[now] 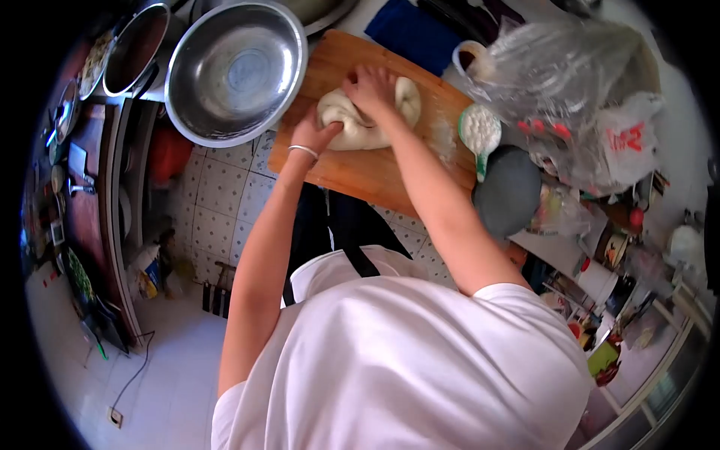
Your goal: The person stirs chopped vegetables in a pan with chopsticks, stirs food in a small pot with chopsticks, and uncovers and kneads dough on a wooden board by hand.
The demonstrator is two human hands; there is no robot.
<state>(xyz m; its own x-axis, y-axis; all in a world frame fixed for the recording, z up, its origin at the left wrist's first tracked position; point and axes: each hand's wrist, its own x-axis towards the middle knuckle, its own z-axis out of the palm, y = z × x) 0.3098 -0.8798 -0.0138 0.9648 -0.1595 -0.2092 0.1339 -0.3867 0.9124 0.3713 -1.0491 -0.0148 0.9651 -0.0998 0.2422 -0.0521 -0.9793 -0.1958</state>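
Observation:
A lump of white dough (358, 135) lies folded and creased on a wooden board (360, 169). My left hand (311, 133), with a pale bracelet at its wrist, grips the dough's left end, its thumb over the near side and its other fingers partly hidden. Across the middle, my right hand (370, 91) is on the dough, with the fingers bent over its far edge and the palm hidden underneath. Some white flour is smeared on the board to the right of the dough. Near the board's right edge is a green-handled scoop (480, 133) filled with flour.
A large metal basin (236, 79) overlaps the board's left side. Right of the scoop are a dark round lid or pan (507, 191) and clear plastic bags (562, 71). A blue cloth (416, 34) lies behind the board. A pot (139, 49) stands far left.

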